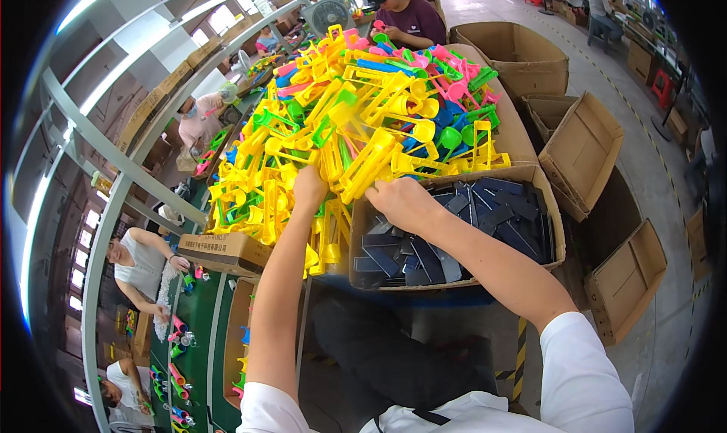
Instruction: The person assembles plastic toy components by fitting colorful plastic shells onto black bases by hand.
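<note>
A high heap of plastic toy parts, mostly yellow with green, pink and blue among them, rises in front of me. My right hand is closed at the near end of a long yellow plastic part with an open frame, which slants up and away over the heap. To its left, my left hand is closed against the heap's near side, its fingertips hidden among yellow parts. What it grips cannot be made out. Under my right forearm stands a cardboard box of dark, flat rectangular pieces.
A closed carton lies left of the heap, beside a green conveyor belt bearing coloured parts. Open cardboard boxes stand at the right. Co-workers sit along the left line, and a person in a dark shirt works behind the heap.
</note>
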{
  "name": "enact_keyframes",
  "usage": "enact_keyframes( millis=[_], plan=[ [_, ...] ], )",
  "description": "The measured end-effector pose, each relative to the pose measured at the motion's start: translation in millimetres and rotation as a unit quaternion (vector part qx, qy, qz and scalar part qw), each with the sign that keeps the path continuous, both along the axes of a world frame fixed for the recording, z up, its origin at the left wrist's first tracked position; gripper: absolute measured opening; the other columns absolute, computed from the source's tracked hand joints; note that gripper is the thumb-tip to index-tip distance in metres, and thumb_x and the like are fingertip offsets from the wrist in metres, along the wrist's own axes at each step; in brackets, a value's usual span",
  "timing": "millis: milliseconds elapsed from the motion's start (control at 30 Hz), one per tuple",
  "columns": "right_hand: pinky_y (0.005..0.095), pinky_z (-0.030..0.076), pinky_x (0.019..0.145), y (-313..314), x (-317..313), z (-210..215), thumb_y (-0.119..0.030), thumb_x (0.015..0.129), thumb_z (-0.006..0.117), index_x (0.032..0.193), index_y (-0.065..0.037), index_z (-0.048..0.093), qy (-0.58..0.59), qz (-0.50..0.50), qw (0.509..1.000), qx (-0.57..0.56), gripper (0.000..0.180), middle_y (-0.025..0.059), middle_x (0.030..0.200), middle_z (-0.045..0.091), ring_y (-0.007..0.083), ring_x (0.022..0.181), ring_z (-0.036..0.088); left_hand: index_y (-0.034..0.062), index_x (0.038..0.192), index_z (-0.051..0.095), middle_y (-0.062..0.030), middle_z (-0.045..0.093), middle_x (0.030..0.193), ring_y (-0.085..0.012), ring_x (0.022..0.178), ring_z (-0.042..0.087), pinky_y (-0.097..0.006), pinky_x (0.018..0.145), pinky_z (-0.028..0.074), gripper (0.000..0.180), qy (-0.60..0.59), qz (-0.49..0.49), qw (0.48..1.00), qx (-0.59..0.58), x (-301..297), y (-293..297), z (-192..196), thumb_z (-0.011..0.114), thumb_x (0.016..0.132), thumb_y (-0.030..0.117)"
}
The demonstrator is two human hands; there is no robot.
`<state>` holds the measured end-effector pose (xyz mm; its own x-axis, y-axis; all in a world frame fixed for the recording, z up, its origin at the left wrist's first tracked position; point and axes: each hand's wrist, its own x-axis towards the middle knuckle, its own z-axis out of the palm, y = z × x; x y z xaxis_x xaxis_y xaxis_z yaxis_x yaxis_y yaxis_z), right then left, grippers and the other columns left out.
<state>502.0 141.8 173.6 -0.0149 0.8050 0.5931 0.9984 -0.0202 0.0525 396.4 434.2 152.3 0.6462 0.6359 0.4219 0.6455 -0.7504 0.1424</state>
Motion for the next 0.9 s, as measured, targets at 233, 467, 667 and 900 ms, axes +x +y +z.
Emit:
enact_keyframes(
  millis=[233,467,667,900],
  plan=[
    [0.0381,0.06,0.069,2,6,-4,-0.006,0.082,0.071,0.101,-0.005,0.066,0.052,0.005,0.999,-0.004,0.02,0.0117,0.089,0.071,0.0287,0.082,0.076,-0.0076,0.096,0.07,-0.0277,0.075,0.094,-0.0409,0.091,0.075,-0.047,0.08,0.06,0.033,0.003,0.008,0.978,-0.209,-11,-5,37,0.073,0.083,0.023],
    [0.044,0.061,0.072,4,10,-2,-0.009,0.082,0.07,0.098,-0.003,0.064,0.139,0.007,0.99,0.011,0.017,0.0152,0.088,0.072,0.0347,0.082,0.074,-0.0056,0.099,0.069,-0.0155,0.075,0.08,-0.0233,0.066,0.075,-0.038,0.063,0.058,0.032,-0.095,-0.031,0.984,-0.145,-25,-8,47,0.079,0.082,0.02],
    [0.0412,0.062,0.075,6,17,2,-0.005,0.089,0.07,0.109,0.001,0.067,0.317,0.038,0.941,0.11,0.021,0.0196,0.093,0.075,0.0316,0.086,0.076,-0.004,0.102,0.065,-0.0115,0.071,0.087,-0.0176,0.078,0.068,-0.035,0.071,0.053,0.028,-0.281,-0.11,0.944,-0.135,-42,-43,80,0.077,0.095,0.02],
    [0.0343,0.062,0.092,-2,29,10,-0.005,0.098,0.068,0.124,0.005,0.064,0.844,0.201,0.496,-0.031,0.028,0.0115,0.112,0.072,0.0197,0.1,0.075,-0.0007,0.12,0.062,-0.006,0.07,0.111,-0.0129,0.098,0.065,-0.028,0.087,0.051,0.027,-0.561,-0.142,0.775,-0.255,-112,-117,56,0.074,0.1,0.014]
  ],
)
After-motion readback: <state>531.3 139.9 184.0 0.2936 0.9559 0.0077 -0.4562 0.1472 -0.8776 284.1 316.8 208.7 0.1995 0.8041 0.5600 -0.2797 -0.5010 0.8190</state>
